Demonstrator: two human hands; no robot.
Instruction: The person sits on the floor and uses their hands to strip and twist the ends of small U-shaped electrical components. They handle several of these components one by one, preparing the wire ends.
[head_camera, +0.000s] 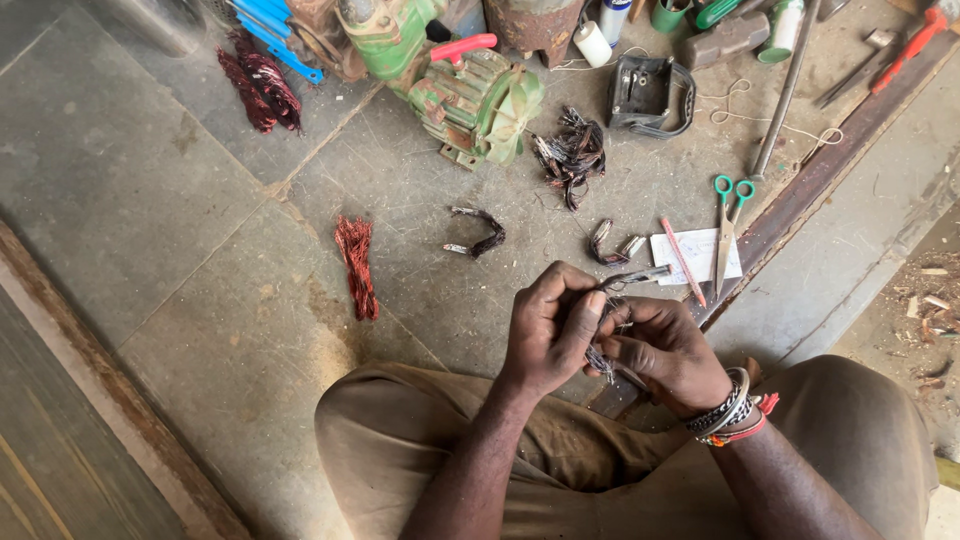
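We see green motor (478, 100) | scissors (728, 222) | red pencil (683, 262) | paper (697, 256) | copper wire bundle (357, 266) | hammer (726, 40)

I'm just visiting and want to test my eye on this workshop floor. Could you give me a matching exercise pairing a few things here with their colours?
Things:
1. scissors handles
2. pencil
3. loose wire bundle on the floor
4. wire coil held between left hand and right hand

Colours:
A. coppery red
B. dark grey, blackened
C. green
D. pinkish red

Pairs: 1-C, 2-D, 3-A, 4-B
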